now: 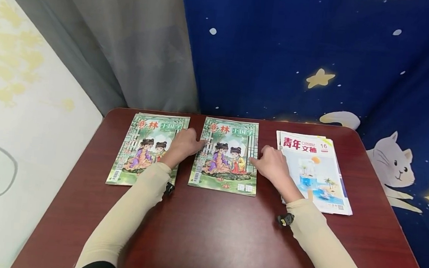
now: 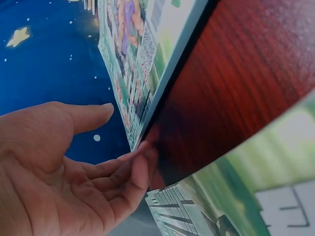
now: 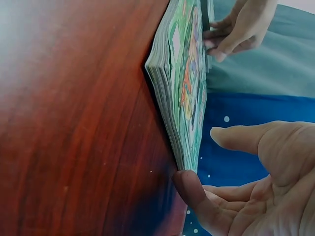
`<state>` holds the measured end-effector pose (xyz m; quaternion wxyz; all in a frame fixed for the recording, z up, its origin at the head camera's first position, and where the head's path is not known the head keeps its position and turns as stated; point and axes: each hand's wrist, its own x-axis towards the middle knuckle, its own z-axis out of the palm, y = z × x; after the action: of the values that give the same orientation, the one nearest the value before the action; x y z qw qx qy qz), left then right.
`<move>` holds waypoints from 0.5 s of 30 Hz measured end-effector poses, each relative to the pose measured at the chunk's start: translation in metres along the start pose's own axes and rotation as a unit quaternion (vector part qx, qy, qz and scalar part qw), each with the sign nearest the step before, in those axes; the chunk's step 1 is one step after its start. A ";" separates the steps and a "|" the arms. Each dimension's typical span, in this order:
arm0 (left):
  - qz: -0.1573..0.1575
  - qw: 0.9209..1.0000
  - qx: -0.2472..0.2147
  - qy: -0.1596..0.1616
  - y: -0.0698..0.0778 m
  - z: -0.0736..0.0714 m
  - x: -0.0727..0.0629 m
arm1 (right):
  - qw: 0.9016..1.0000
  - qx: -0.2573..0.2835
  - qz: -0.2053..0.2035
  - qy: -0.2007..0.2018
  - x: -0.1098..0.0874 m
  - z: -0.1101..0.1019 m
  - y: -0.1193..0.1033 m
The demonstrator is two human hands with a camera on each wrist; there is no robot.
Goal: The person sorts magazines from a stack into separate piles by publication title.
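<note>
A magazine with a green illustrated cover (image 1: 228, 152) lies in the middle of the table, between the two hands. My left hand (image 1: 183, 145) is at its left edge, partly covering a matching green magazine (image 1: 142, 155) farther left. In the left wrist view the thumb stands away from the bent fingers, whose tips are at the edge of the middle magazine (image 2: 133, 64). My right hand (image 1: 273, 161) is at its right edge. In the right wrist view a fingertip meets the corner of the thick page block (image 3: 160, 78), and the thumb stays apart from the cover.
On the right lies a small pile of magazines topped by a white cover with red lettering (image 1: 310, 171). The dark red wooden table (image 1: 214, 235) ends at a grey curtain (image 1: 156, 53) and a blue starry curtain (image 1: 266, 54). A pale patterned wall (image 1: 29, 136) is at left.
</note>
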<state>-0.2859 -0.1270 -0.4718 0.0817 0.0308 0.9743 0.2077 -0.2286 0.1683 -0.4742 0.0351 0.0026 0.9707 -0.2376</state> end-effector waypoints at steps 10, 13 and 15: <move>-0.020 1.000 -0.007 -0.022 0.001 0.001 0.001 | 0.999 0.021 0.031 -0.021 0.016 0.005 -0.007; -0.019 1.000 -0.016 -0.018 0.002 0.002 0.001 | 0.999 0.025 0.038 -0.030 0.017 0.006 -0.008; -0.013 1.000 -0.017 -0.018 0.002 0.003 0.002 | 0.998 0.024 0.041 -0.034 0.017 0.007 -0.008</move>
<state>-0.2875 -0.1236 -0.4737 0.1026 0.0203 0.9693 0.2223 -0.2449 0.1575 -0.4778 0.0777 0.0356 0.9621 -0.2588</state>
